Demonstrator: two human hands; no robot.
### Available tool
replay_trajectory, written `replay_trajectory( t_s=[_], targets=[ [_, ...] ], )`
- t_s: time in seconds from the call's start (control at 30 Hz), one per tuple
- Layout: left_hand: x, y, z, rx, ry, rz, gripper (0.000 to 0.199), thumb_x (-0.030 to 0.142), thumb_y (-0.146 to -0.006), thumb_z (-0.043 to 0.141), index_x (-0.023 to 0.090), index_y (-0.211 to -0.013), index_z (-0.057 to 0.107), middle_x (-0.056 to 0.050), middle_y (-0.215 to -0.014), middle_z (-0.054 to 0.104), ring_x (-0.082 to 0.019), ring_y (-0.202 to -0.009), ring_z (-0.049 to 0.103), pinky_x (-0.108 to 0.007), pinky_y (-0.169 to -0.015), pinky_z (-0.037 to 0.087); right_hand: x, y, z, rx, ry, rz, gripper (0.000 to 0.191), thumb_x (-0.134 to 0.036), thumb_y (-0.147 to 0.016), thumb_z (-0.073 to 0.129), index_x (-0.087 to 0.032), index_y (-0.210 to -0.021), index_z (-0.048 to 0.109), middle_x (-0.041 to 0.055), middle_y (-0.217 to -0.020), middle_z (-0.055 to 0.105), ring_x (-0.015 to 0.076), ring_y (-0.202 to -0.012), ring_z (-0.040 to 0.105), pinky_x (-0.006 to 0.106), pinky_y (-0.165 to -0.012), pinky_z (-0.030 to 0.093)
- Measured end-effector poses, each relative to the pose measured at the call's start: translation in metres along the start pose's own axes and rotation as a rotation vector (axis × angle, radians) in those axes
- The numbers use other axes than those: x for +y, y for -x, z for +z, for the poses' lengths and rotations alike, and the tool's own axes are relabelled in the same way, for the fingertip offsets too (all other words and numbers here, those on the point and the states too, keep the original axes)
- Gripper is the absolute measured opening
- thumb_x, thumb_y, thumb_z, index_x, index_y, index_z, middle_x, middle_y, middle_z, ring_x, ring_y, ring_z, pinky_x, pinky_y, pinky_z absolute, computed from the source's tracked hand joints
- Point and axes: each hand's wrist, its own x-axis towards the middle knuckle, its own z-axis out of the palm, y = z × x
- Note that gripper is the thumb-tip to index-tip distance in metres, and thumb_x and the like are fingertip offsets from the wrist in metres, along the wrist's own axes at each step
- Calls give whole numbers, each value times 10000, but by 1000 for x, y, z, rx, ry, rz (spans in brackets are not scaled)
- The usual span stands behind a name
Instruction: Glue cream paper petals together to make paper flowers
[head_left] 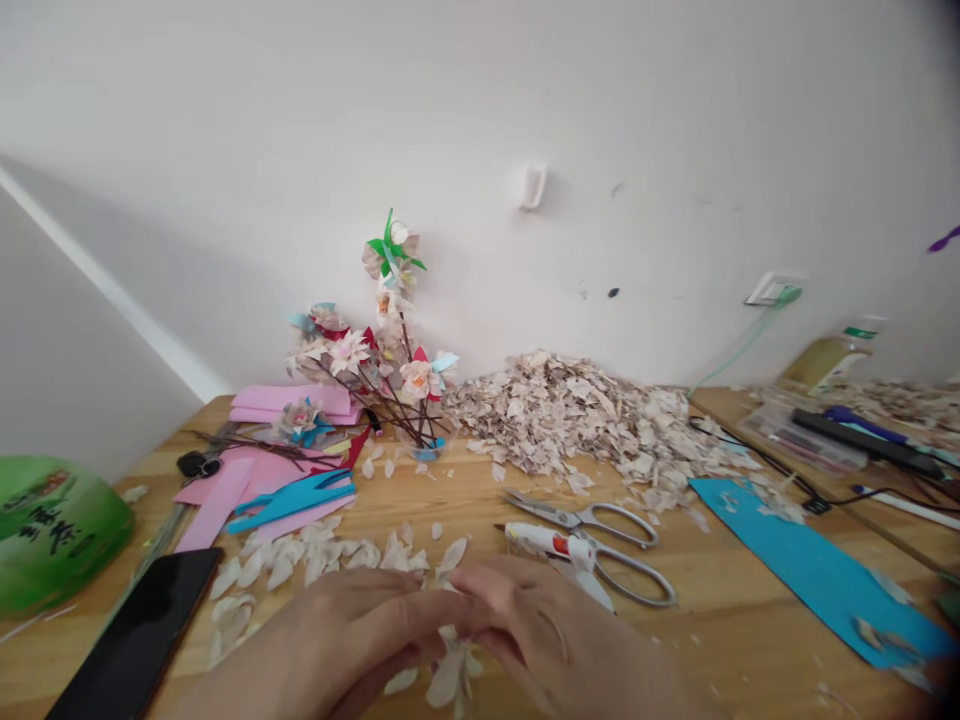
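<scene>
My left hand (352,625) and my right hand (536,620) meet at the bottom centre, low over the wooden table, fingers bent and tips close together. What either hand holds, if anything, is hidden by the fingers. Pale petals (450,672) show just below the fingertips, and more loose petals (322,550) lie in front of my left hand. Beyond my right hand are a white glue gun (544,541) and metal scissors (630,575).
Handmade flowers on twigs (401,370) stand by the wall beside a large petal heap (577,415). Left are a black phone (142,635), a green container (60,535) and pink paper (292,402). A blue sheet (810,570) and a bottle (832,358) are right.
</scene>
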Motion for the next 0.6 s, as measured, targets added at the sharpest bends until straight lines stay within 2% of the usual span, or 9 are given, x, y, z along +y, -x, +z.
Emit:
replay_trajectory(
  t_s=[0.17,0.3,0.47,0.6],
  targets=[
    [-3,0,2,19,-13,7,476,112,-845,480,375,-1238,426,13,-1058,690,-116,-927,644,-167,-800,472,1,1,-1,-14,-26,20,290,-185,-902,395,-224,-1187,431,81,-1083,630,195,-934,601,235,-691,482],
    [-4,3,5,36,-33,7,501,80,-821,488,372,-1226,444,12,-1075,694,-125,-930,650,-171,-795,479,1,2,-1,-14,-21,11,314,-178,-901,405,-217,-1212,409,85,-1054,637,197,-881,609,256,-694,484],
    [-5,14,11,107,-48,-61,702,2,-687,507,373,-1275,410,-14,-1143,660,-183,-999,622,-255,-847,485,2,-1,-2,-6,-57,9,355,-165,-889,435,-216,-1238,396,83,-1041,643,194,-842,619,265,-695,489],
    [-5,18,12,77,3,-120,820,-26,-580,478,415,-1265,382,24,-1132,647,-190,-1014,607,-292,-880,473,1,-2,0,18,-106,6,430,-105,-852,463,-216,-1260,386,81,-1044,652,195,-884,623,272,-751,494]
  ],
)
